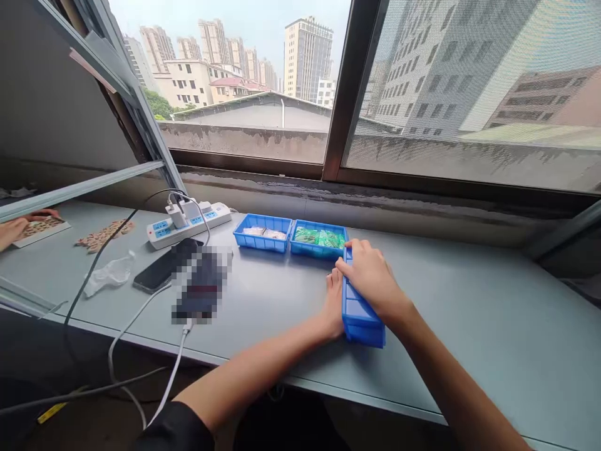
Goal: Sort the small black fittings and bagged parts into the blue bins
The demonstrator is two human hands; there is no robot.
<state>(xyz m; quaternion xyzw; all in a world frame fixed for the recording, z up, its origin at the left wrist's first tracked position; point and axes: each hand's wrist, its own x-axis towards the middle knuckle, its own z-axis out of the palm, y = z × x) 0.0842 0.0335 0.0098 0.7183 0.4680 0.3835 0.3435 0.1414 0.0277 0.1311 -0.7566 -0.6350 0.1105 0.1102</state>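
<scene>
The left hand [334, 300] is lying flat, fingers together, against the left wall of a blue divided tray [359, 316] on the grey table [469, 326]. The right hand [370, 275] is draping over the tray's top, apparently steadying it; whether it is clasping cannot be told, as the thumb is hidden. At far left another person's hand [12, 230] is being cut off by the edge. A power strip [188, 220] is feeding cables beside a phone [165, 266]. Two blue bins [263, 233] are sitting just beyond the tray, their contents hard to make out.
</scene>
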